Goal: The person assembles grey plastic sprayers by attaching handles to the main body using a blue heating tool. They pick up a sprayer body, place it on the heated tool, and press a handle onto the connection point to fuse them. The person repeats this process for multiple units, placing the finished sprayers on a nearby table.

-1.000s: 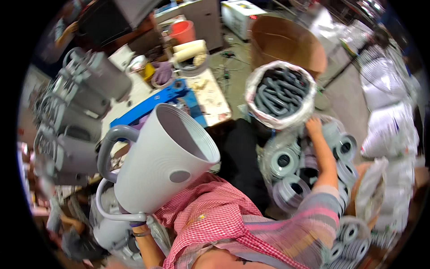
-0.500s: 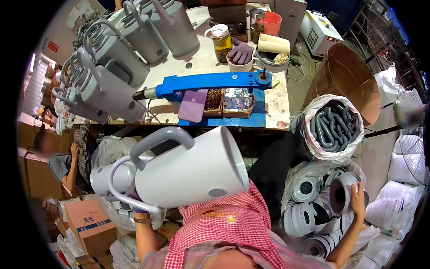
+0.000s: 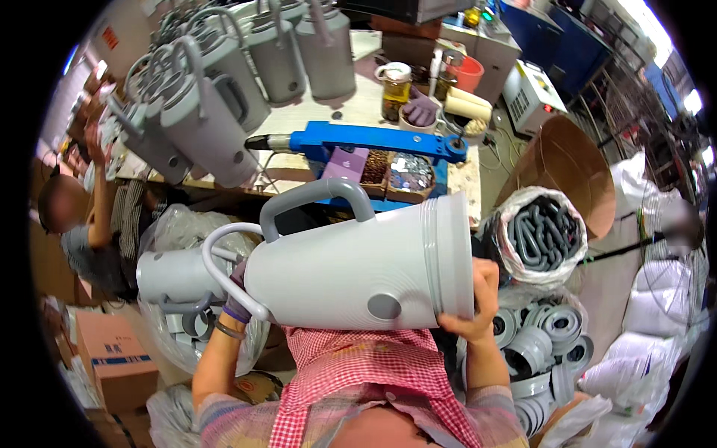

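A large light-grey plastic jug body (image 3: 336,261) with a dark-grey handle lies sideways across my lap. My left hand (image 3: 237,293), in a purple glove, is closed around its narrow end, near the thin carrying loop (image 3: 216,261); the jug hides part of the fingers. At the wide right end, my bare right hand (image 3: 478,302) grips a light-grey ring (image 3: 454,257) fitted against the jug's rim. Its thumb lies under the ring and its fingers wrap the right side. Whether the ring is fully seated, I cannot tell.
Ahead, a blue arm-shaped tool (image 3: 381,139) crosses the worktable, with parts boxes (image 3: 411,175) beside it. Several finished-looking jugs (image 3: 202,123) stand at the table's left. To my right are a bag of dark handles (image 3: 544,231) and a pile of grey rings (image 3: 534,347). Another person (image 3: 86,216) sits left.
My right hand has brought a grey ring from the pile at right to the jug's open end. The jug has shifted right and its open end is now covered.
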`<state>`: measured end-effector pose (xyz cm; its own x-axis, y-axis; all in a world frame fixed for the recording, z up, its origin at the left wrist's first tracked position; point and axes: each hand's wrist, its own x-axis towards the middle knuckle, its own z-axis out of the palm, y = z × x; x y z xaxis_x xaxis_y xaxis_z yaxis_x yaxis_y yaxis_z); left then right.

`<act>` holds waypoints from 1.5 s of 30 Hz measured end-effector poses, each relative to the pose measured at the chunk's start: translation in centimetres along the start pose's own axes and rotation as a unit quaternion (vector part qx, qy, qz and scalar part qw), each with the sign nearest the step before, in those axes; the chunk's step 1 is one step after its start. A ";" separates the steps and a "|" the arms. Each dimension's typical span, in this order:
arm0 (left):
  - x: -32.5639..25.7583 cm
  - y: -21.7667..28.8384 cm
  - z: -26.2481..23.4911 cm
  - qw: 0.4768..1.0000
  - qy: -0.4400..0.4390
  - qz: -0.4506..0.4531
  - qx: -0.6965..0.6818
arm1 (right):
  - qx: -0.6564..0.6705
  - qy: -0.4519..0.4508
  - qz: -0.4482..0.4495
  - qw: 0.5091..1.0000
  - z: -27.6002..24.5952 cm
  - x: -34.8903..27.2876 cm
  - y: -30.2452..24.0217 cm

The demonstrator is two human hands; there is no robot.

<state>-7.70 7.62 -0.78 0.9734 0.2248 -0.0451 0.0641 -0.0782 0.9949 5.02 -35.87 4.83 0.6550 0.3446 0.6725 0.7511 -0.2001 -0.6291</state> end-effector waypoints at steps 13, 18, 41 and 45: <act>-2.5 8.9 -3.4 0.889 0.205 0.187 0.365 | 0.299 0.072 0.318 0.897 8.0 1.0 2.5; -7.2 14.0 -1.1 0.848 0.336 0.397 0.100 | 0.584 -0.010 0.399 0.706 12.0 2.9 1.5; 11.1 25.0 -31.7 0.699 0.339 0.171 0.606 | 0.541 -0.308 0.399 0.674 37.7 19.2 -0.2; 17.2 21.4 -34.5 0.644 0.376 0.168 0.645 | 0.576 -0.206 0.444 0.655 44.4 25.2 1.1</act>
<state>2.79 43.27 22.87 0.6299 0.3535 0.6915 0.4786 -0.8779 0.0128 18.71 13.27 3.73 0.5352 0.8274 -0.1704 -0.6262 0.2533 -0.7374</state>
